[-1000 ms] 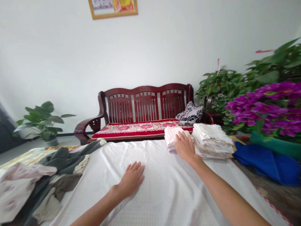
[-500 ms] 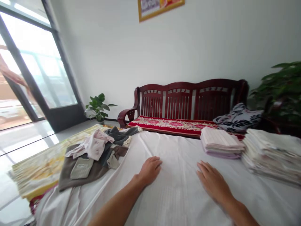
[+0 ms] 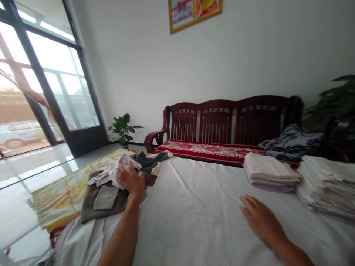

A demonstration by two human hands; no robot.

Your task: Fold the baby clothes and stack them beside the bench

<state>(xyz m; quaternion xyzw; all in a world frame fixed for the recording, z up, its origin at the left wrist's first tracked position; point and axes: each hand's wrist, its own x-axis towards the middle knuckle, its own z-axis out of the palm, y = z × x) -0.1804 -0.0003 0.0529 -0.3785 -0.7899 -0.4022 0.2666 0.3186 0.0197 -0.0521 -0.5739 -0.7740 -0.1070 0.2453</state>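
My left hand (image 3: 132, 180) is over a pale pink-and-white garment (image 3: 112, 173) in the clothes heap on the left. Its fingers are spread and reach the cloth, with no firm grip visible. Under that garment lie a dark grey piece of clothing (image 3: 144, 159) and a brownish one (image 3: 88, 212). A small folded light-grey garment (image 3: 105, 197) rests at the near side of the heap. On the white sheet (image 3: 191, 207) at right, my right hand (image 3: 260, 218) lies flat and open, holding nothing.
To the right stand a folded pink and lilac stack (image 3: 270, 171) and a taller stack of whitish cloths (image 3: 328, 184). Behind is a dark red wooden bench (image 3: 216, 122) with a patterned cushion (image 3: 291, 142). A yellow flowered cover (image 3: 58, 192) lies at left; a potted plant (image 3: 122, 129) stands beyond.
My left hand has moved left from the white sheet onto the pale garment in the heap. My right hand stays on the sheet. The view has shifted slightly.
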